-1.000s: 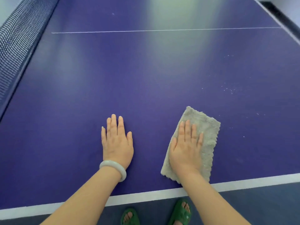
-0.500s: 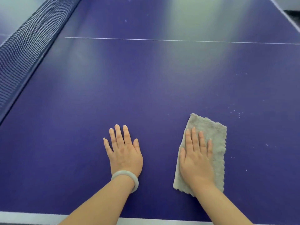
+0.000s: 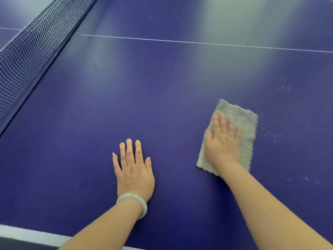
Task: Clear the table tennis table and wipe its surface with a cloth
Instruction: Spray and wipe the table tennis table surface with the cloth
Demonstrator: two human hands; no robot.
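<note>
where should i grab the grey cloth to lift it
Probably pinch the grey cloth by its bare right edge, coming from the right: it lies flat on the table tennis table, and the right hand presses flat on its left part.

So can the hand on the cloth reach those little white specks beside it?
Probably yes. The right hand presses the grey cloth flat right beside the white specks, and only bare blue tabletop lies between them.

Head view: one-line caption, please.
Right hand presses grey cloth flat on the blue table; left hand rests flat alongside.
</note>
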